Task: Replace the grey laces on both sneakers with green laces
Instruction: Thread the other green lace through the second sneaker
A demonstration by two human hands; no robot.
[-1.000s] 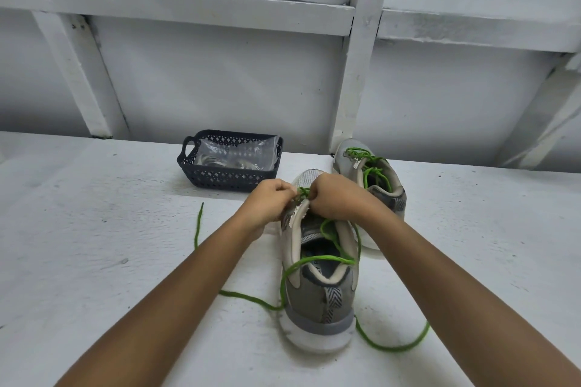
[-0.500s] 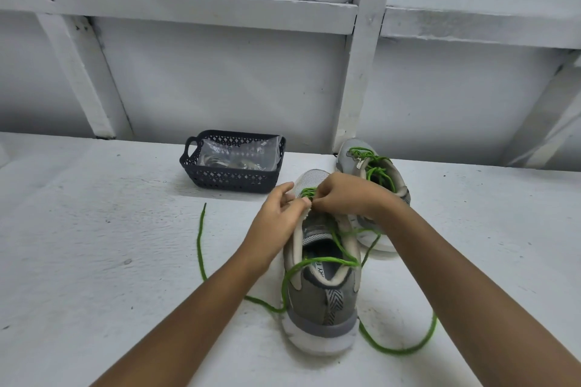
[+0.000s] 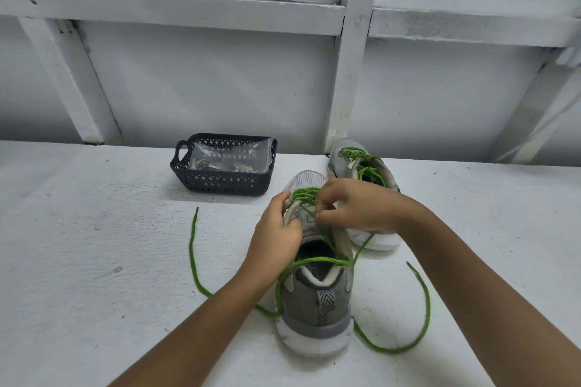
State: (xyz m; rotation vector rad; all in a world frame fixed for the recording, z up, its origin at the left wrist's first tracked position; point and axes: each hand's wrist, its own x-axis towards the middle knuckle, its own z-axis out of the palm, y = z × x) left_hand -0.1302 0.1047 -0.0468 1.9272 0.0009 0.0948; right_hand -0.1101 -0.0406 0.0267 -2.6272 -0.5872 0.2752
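A grey sneaker stands heel toward me on the white table, a green lace crossing its lower eyelets. The lace's two long ends trail over the table on either side. My left hand grips the shoe's left eyelet flap. My right hand pinches the green lace just above the tongue. A second grey sneaker with green laces threaded through it stands behind, to the right, partly hidden by my right hand.
A dark perforated basket with a clear plastic bag inside sits at the back of the table, left of the shoes. A white wall with beams rises right behind the table.
My left hand has slid back from the lace crossing onto the shoe's left flap. My right hand has shifted right and toward me, pulling lace. The right loose end has swung outward.
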